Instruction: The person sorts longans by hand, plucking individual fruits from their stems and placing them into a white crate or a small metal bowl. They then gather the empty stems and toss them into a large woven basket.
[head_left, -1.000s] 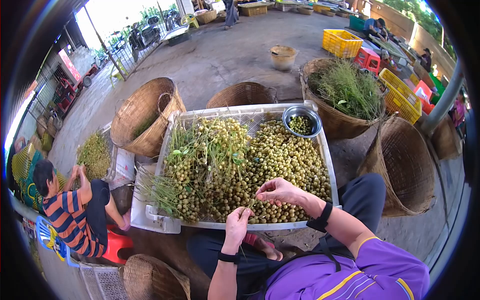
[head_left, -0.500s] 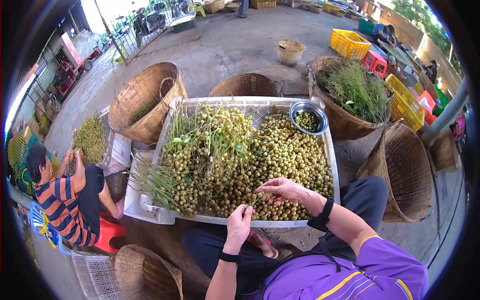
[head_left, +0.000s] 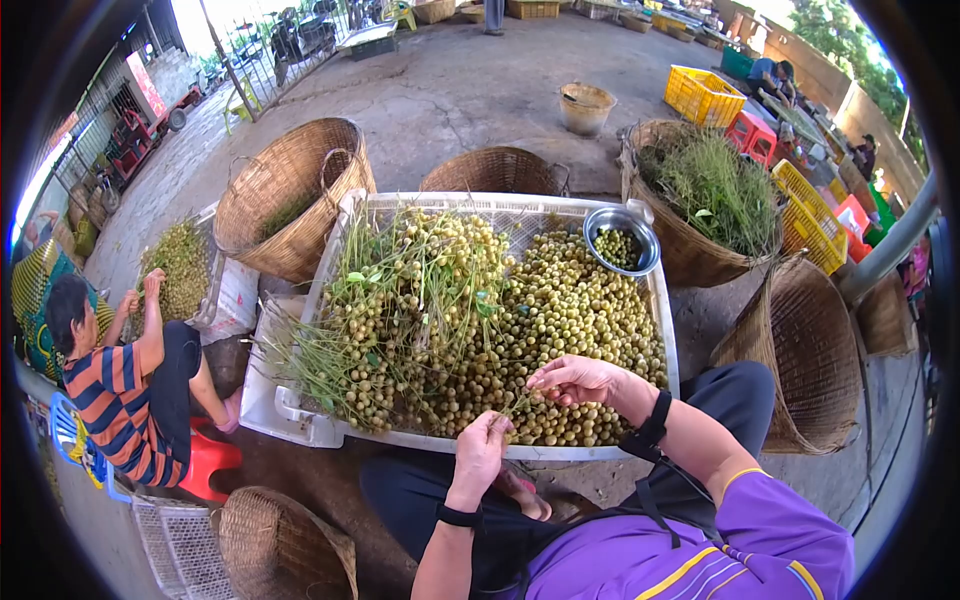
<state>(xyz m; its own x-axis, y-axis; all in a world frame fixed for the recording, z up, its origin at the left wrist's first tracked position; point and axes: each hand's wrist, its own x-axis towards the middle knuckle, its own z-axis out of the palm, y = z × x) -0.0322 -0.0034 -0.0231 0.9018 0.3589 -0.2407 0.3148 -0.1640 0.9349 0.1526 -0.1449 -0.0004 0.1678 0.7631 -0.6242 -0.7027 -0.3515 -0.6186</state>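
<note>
Pinching stem (head_left: 516,406): left hand (head_left: 480,450) | right hand (head_left: 580,380): cannot tell its grip | fruit (head_left: 575,310): partly hidden behind hands

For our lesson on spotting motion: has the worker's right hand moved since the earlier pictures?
Yes, slightly: judged against the white tray, the right hand has shifted toward the tray's right side.

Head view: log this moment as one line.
left hand: pinching stem | right hand: beside stem, contact unclear | white tray: stemmed bunches left, loose fruit right | metal bowl: far-right corner, holding fruit
</note>
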